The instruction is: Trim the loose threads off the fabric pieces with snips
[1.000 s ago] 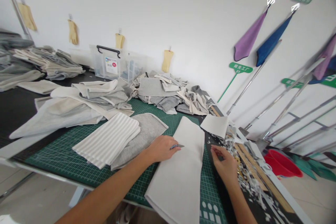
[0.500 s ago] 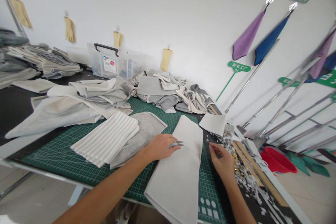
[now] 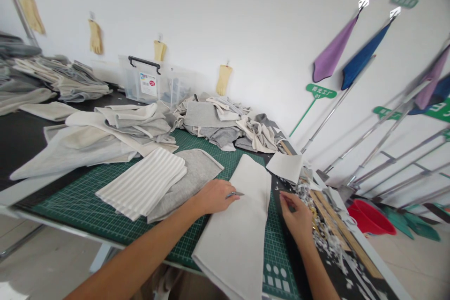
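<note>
My left hand (image 3: 217, 196) is closed around small thread snips (image 3: 236, 193), whose pointed blades are together above a folded off-white cloth piece (image 3: 239, 239). That cloth lies lengthwise on the green cutting mat (image 3: 277, 248). To its right, over the black table strip, my right hand (image 3: 297, 215) has thumb and forefinger pinched; whatever sits between them is too small to make out. Left of the snips are a striped folded cloth (image 3: 144, 182) and a grey cloth (image 3: 198, 168), partly under my left forearm.
Piles of cut fabric (image 3: 218, 115) stand at the mat's far edge and to the left (image 3: 116, 124). Behind is a clear plastic box (image 3: 140, 79). White scraps (image 3: 330, 239) and wooden strips (image 3: 351, 239) line the right edge. A red basin (image 3: 369, 215) is on the floor.
The blades of the snips, apart before, have come together. Both hands stay in nearly the same places, and the view has shifted slightly.
</note>
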Available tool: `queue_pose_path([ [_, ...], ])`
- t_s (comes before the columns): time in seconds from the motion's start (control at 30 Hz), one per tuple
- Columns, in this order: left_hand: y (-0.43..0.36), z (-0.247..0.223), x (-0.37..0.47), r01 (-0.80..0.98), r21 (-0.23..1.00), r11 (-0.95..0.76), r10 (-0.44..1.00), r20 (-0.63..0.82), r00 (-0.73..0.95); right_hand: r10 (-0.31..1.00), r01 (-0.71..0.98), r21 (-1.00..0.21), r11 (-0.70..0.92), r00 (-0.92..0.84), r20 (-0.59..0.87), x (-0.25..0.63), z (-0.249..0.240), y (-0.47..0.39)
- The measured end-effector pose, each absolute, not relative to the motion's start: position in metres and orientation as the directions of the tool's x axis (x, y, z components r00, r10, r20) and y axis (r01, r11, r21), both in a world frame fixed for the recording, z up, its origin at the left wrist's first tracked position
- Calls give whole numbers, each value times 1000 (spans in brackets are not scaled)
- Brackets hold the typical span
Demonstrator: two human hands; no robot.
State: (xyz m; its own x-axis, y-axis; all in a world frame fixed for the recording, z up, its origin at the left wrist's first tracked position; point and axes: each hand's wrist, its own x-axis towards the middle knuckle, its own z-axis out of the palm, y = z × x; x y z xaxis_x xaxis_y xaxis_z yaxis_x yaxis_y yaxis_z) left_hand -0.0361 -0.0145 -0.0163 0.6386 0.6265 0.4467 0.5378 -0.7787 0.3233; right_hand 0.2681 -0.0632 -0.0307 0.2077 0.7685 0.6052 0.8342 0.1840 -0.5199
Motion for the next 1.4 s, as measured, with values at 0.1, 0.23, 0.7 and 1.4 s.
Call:
queue_pose_path([
  [0.1,-14,-17,-36,537,326,-778,628,455,632,773,828,-527,191,204,601,269,-32,-63],
  [0.23,-14,-17,-36,545,326,-772,633,460,622,776,821,-535,201,199,598,269,-32,-63],
  [0.7,-11,-21,-36,586,353,-729,681,450,577,770,831,-522,190,204,605,272,-35,-61],
  [1.4,-13,-21,-34,573,351,-740,670,455,586,782,822,-538,187,207,588,272,-34,-62],
])
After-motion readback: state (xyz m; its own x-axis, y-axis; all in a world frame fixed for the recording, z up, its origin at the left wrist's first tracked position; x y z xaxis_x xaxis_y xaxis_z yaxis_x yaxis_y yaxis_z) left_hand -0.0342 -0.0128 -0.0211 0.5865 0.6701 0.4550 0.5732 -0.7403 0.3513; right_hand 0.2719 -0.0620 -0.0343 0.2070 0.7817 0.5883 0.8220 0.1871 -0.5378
